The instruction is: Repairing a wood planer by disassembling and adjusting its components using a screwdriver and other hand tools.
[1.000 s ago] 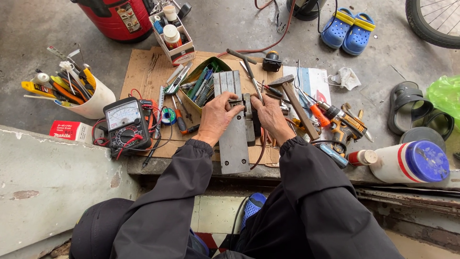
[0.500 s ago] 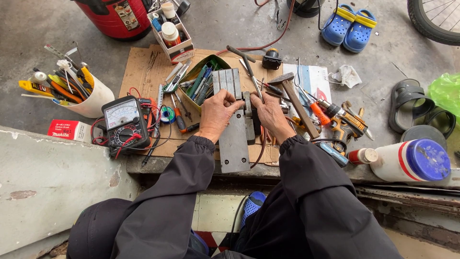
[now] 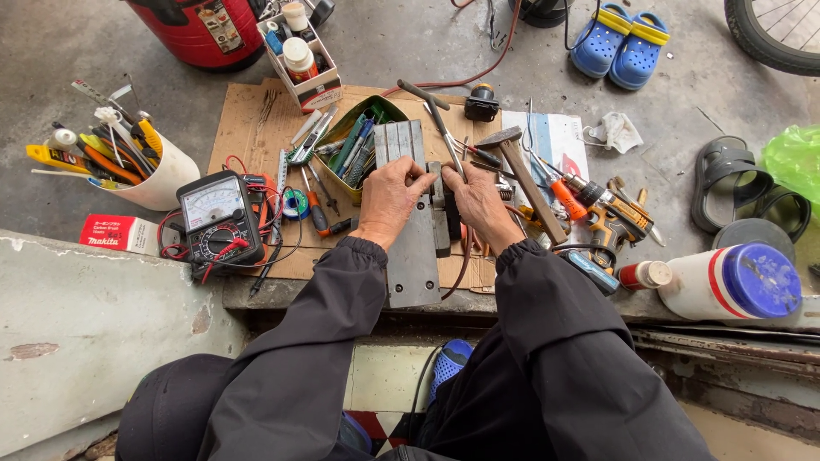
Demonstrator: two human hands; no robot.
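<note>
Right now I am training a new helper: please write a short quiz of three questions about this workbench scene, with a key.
1. True or false: the analog multimeter lies to the left of the long grey metal plate.
2. Which thing lies just right of the right hand? A) hammer B) blue clogs C) white cup of tools
3. Fill in: both hands meet at a small dark part at the plate's ____ edge.

Key: 1 true. 2 A. 3 right; the left hand rests on the plate.
</note>
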